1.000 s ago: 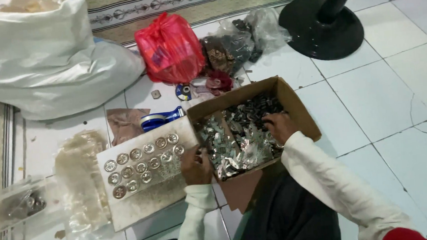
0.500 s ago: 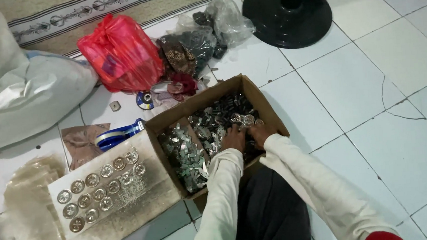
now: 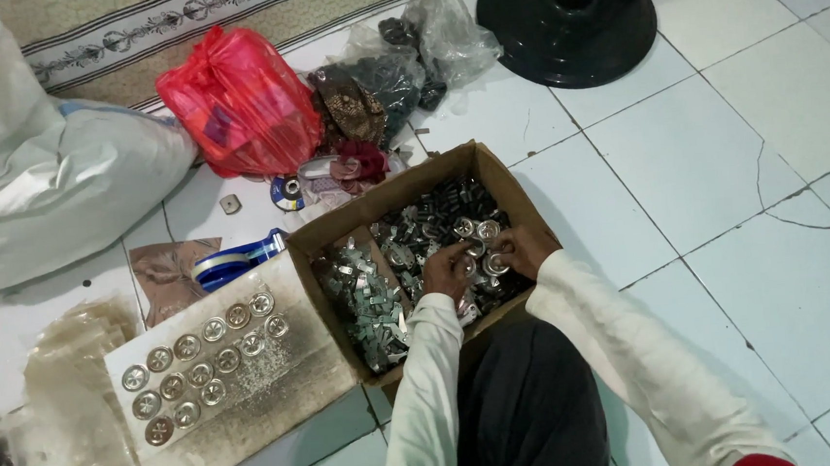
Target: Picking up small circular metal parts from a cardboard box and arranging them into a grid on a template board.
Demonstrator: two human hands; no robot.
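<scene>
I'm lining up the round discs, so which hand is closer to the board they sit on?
Left. The left hand is in the cardboard box, nearer the board beside it; the right hand is farther over.

Even, fairly bright indoor light from overhead, slightly cool. White floor tiles (image 3: 722, 173) show soft sheen, no harsh glare. Shadows short and soft; box interior (image 3: 416, 252) darker. Small glints on metal pieces (image 3: 200, 360). Mild motion softness and compression blur overall, fine detail at hands (image 3: 485, 257) mushy. Slight wide-angle stretch at edges.
</scene>
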